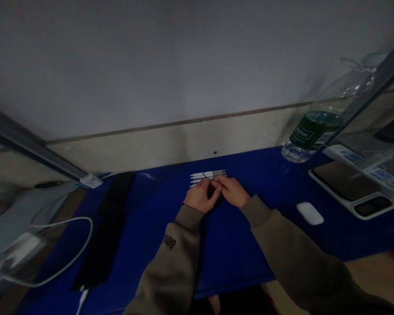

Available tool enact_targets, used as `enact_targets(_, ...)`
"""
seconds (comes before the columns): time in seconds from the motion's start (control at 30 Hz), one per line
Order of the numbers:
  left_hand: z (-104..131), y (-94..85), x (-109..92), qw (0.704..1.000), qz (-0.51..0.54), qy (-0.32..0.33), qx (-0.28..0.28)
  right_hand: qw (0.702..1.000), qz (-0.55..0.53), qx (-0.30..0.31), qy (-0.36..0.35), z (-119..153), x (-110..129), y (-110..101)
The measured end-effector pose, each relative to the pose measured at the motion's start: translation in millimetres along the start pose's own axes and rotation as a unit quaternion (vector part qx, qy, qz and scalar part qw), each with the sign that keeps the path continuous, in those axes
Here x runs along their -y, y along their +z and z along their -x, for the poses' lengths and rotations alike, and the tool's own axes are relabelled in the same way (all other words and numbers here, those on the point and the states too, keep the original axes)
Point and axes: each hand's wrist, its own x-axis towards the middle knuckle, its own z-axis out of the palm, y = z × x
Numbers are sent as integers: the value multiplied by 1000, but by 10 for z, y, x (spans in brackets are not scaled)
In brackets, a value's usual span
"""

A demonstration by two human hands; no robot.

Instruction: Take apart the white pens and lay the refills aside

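Observation:
Several slim white pens (pixel 207 174) with grey ends lie side by side in a row near the back of the blue table. My left hand (pixel 200 197) reaches the near left side of this row, its fingers curled and thumb bent inward. From the right, my right hand (pixel 232 190) meets it with fingers pinched together, close to the grey ends. The fingertips of both hands come together at the nearest pen, which they mostly cover. How much of it each hand grips is hard to see in the dim light.
A large clear bottle (pixel 310 131) with a green label stands back right. A white device with a dark top (pixel 351 186) and a white mouse-like object (pixel 310 213) lie nearer. To the left are a long black object (pixel 105 236) and a white cable (pixel 91 232). A wall (pixel 170 146) borders the table (pixel 230 249).

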Motion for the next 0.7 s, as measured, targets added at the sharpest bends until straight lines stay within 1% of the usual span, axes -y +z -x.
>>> enact_targets(0.1,-19,-4,44,999,23,32,7,994,-101,-8,31,-3,-31,6)
enact_targets(0.2,-53,26,103,996,70,54,23,979,-188,-14,80,-16,-83,30)
enact_targets(0.27,-75,49,135,993,101,53,36,967,-234,-12,102,-29,-110,36)
enact_targets(0.33,-90,61,153,992,115,39,43,960,-260,-17,102,-42,-116,24)
enact_targets(0.43,-100,50,152,992,118,3,43,962,-258,-11,83,-50,-80,-8)
enact_targets(0.57,-104,29,131,993,98,-43,44,968,-238,44,60,-36,-12,-21)
enact_targets(0.7,-95,31,100,995,62,-58,49,990,-135,36,10,-18,-3,-14)
